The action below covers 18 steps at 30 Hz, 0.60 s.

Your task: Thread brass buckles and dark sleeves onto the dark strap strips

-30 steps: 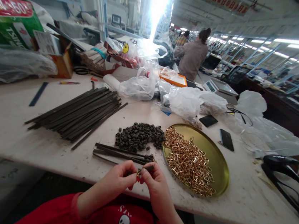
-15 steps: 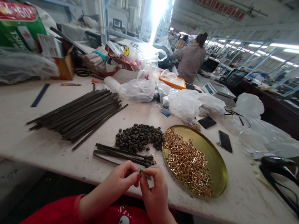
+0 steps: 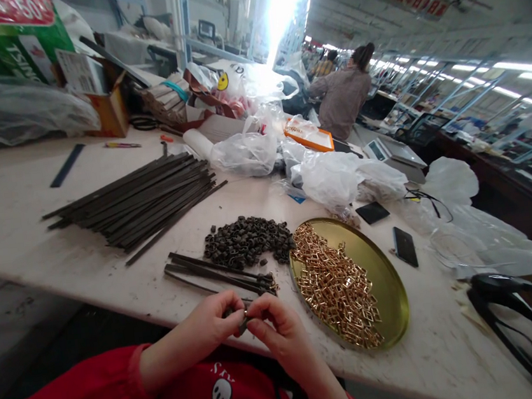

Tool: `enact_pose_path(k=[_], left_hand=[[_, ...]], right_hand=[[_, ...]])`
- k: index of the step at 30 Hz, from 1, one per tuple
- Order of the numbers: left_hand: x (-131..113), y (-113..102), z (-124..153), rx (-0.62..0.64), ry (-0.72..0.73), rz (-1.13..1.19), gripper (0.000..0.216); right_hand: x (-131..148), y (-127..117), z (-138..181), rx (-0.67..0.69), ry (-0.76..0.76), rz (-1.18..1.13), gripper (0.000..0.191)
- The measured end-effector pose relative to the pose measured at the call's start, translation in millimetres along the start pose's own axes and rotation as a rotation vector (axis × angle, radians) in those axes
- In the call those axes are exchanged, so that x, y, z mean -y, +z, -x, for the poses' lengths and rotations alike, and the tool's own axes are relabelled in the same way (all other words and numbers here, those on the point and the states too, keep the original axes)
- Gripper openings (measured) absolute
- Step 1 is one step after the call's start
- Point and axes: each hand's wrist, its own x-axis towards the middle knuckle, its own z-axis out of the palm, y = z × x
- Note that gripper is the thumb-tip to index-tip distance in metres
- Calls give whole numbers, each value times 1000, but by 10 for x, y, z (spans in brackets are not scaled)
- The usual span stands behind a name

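Note:
Near the table's front edge, my left hand point(image 3: 219, 320) pinches a small dark strap piece point(image 3: 242, 324), mostly covered by fingers. My right hand point(image 3: 275, 326) meets it from the other side, thumb and forefinger closed on the same piece; a tiny glint shows between the fingertips. Just beyond the hands lie a few dark straps point(image 3: 217, 274) with gold buckles at their right ends. Behind these is a heap of small dark loops point(image 3: 249, 241). To the right, many gold buckles point(image 3: 336, 287) fill part of a round gold tray point(image 3: 395, 300).
A stack of long dark strips point(image 3: 136, 201) lies to the left. Plastic bags point(image 3: 331, 182), a scale point(image 3: 398, 155) and an orange-edged box point(image 3: 309, 137) stand at the back. A phone point(image 3: 404, 246) rests right of the tray. A person point(image 3: 343, 98) is farther off.
My right hand has turned and its wrist has shifted right, with its fingers now reaching over towards the left fingertips. The camera view has shifted slightly.

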Motion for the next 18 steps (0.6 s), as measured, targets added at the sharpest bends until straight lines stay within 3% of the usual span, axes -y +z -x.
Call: enact_pose_path(k=[7, 13, 18], left_hand=[[39, 20, -14, 32, 29, -124, 20], [82, 40, 7, 111, -33, -32, 20], [89, 56, 24, 98, -38, 9, 16]], right_hand=[[21, -72, 36, 62, -42, 182, 5], [-116, -127, 103, 109, 133, -94, 14], [-180, -135, 136, 38, 209, -77, 12]])
